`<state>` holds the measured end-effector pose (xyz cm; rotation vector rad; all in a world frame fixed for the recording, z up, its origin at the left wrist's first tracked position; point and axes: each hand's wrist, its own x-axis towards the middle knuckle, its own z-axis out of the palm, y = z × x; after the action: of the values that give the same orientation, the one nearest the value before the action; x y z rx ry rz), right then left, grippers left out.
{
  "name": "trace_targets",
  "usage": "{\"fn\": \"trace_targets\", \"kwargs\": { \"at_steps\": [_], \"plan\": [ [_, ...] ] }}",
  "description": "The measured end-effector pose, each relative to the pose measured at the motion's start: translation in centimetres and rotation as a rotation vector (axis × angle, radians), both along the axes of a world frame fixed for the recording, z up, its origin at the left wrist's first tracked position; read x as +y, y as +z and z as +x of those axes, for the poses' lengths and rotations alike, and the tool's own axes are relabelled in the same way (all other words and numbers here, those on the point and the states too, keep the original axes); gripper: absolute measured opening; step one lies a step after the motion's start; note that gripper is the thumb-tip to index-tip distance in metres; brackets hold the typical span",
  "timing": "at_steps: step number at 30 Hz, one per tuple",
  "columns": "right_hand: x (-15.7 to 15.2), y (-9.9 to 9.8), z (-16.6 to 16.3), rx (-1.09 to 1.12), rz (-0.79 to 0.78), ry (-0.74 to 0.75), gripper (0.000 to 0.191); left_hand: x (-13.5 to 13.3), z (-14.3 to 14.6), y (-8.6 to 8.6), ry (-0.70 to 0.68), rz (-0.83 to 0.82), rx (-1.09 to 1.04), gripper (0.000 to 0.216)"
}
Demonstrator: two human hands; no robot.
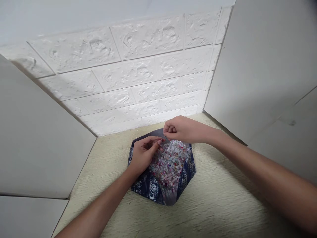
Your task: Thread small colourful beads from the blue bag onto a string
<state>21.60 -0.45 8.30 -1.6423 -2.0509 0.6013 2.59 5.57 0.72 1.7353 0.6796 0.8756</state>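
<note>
A flat pouch with a dark blue rose print (145, 183) lies on the cream tabletop (218, 198). Its clear middle is packed with tiny multicoloured beads (168, 165). My right hand (183, 129) is curled shut at the pouch's upper edge, pinching the dark flap between fingers and thumb. Just below it, my left hand (145, 154) rests over the upper left of the pouch, its fingertips bent toward the same edge. Whether those fingertips grip anything is hidden.
A white embossed brick-pattern wall (146, 79) stands behind the tabletop. Smooth pale grey panels rise on the left (42, 132) and right (262, 66), boxing in the surface. My forearms reach in from the lower left and right.
</note>
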Motion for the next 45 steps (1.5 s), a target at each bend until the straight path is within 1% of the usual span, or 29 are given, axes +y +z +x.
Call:
{"fn": "trace_targets", "kwargs": {
  "at_steps": [6, 13, 19, 23, 39, 45],
  "plan": [
    [-0.11, 0.22, -0.38, 0.039, -0.010, 0.041, 0.012, 0.01, 0.07, -0.01, 0.004, -0.001, 0.002, 0.018],
    [0.00, 0.30, -0.36, 0.039, 0.030, 0.004, 0.015, 0.04, -0.05, -0.12, -0.031, -0.031, -0.024, 0.019],
    [-0.25, 0.52, -0.55, 0.035, 0.030, 0.016, 0.013, 0.06, 0.03, -0.05, -0.006, -0.016, -0.009, 0.017],
    [-0.31, 0.60, -0.60, 0.067, 0.031, 0.016, 0.012, 0.03, 0.08, 0.04, -0.020, -0.027, -0.020, 0.017],
    [-0.10, 0.09, -0.41, 0.074, 0.016, 0.047, 0.014, -0.10, 0.03, 0.24, -0.014, -0.017, -0.002, 0.018],
    [-0.06, 0.02, -0.62, 0.032, 0.000, 0.038, 0.013, -0.02, 0.04, 0.17, -0.015, -0.010, 0.002, 0.019]
  ]
}}
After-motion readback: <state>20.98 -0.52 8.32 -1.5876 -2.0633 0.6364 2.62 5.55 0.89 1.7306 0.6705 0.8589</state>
